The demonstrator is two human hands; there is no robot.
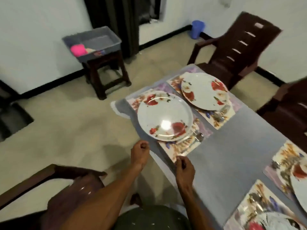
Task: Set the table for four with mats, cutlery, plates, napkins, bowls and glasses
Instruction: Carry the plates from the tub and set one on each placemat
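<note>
A grey table (232,138) carries several floral mats. The near-left mat (181,146) holds a white plate with red flowers (165,116) and cutlery (198,137) at the plate's right edge. Behind it lies a second mat (217,118) with its own plate (205,91). Two more mats with plates (299,188) show at the right and bottom right, partly cut off. My left hand (140,151) hovers at the table's edge with fingers curled, empty. My right hand (184,166) is curled at the near corner of the mat, holding nothing visible.
A grey plastic bin (99,42) with a pink object (78,49) stands on a dark stool (106,73) by the wall. Brown plastic chairs stand at the far end (235,45), at the right (289,110) and at my lower left (69,185). A blue bucket (197,29) is in the corner.
</note>
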